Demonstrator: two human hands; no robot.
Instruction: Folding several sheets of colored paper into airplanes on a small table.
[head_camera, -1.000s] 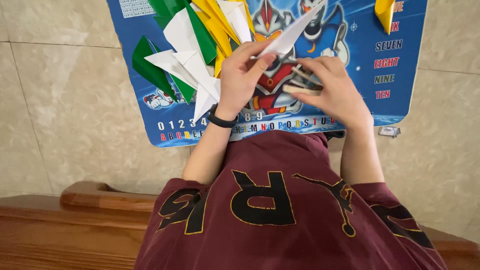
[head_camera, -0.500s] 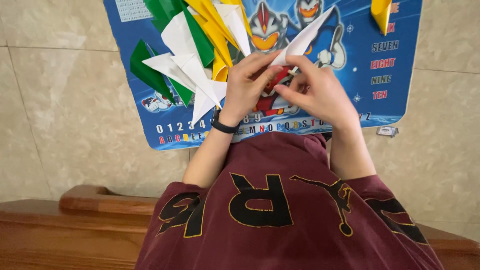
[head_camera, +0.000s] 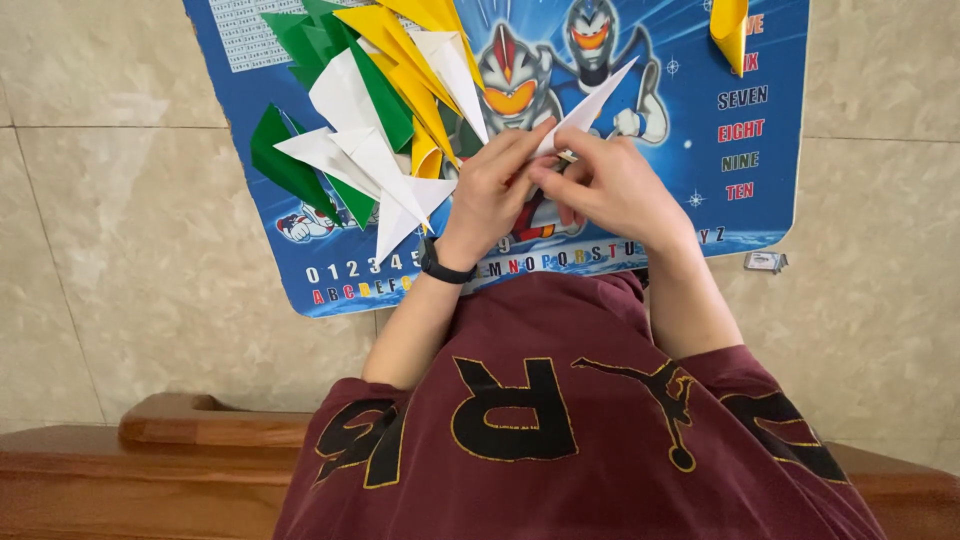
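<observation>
Now drawn together over the blue poster mat (head_camera: 770, 60), left hand (head_camera: 497, 185) and right hand (head_camera: 612, 185) pinching the white folded paper (head_camera: 590, 110), beside the paper-plane pile (head_camera: 370, 130), fold further along.

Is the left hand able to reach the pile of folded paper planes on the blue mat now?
Probably yes. The left hand is right beside the pile of paper planes on the blue mat, with nothing between them. But both hands are holding a white folded paper, so it must let go first.
</observation>
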